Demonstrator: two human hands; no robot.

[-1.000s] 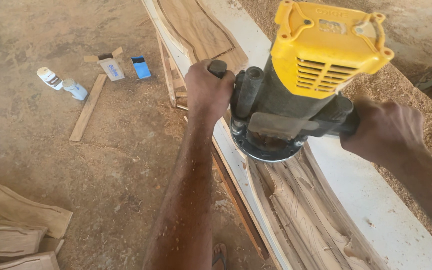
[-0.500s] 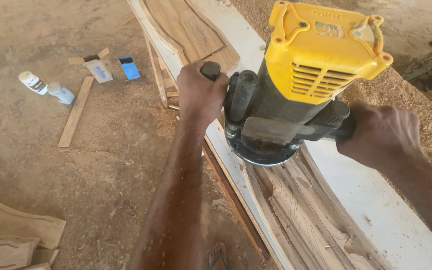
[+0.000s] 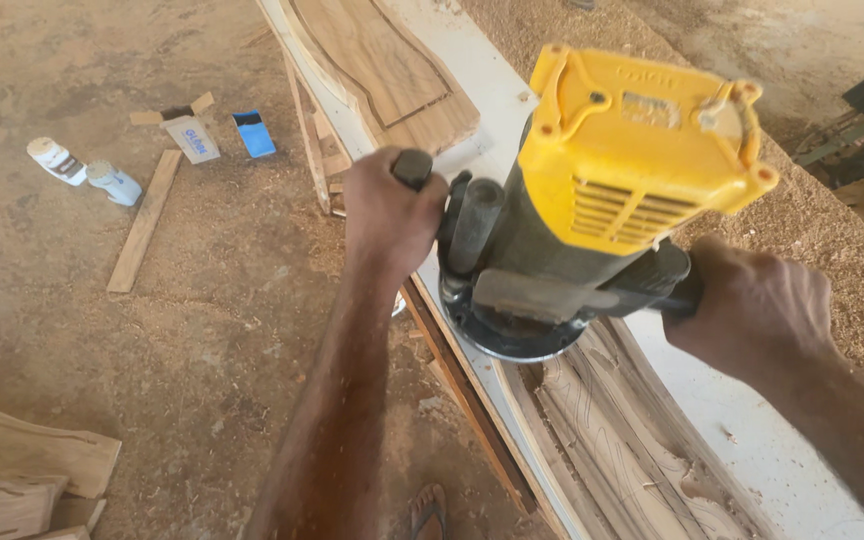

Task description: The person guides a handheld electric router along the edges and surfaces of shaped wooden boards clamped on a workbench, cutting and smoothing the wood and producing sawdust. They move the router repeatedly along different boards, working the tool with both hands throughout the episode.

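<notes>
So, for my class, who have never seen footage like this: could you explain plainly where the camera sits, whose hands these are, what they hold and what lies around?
The camera sits on a person's head, looking down at their own bare hands. The left hand and right hand each grip a side handle of a yellow-topped router, a power tool resting on a carved wooden board. That board lies on a long white bench. On the sawdust-covered floor lie two small bottles, a small box, a wooden strip and more wooden pieces.

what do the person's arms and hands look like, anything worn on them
Both arms are bare as far as the view shows: no sleeves, gloves, watch or bands. The left hand and right hand show no rings. Nails are hidden.
</notes>
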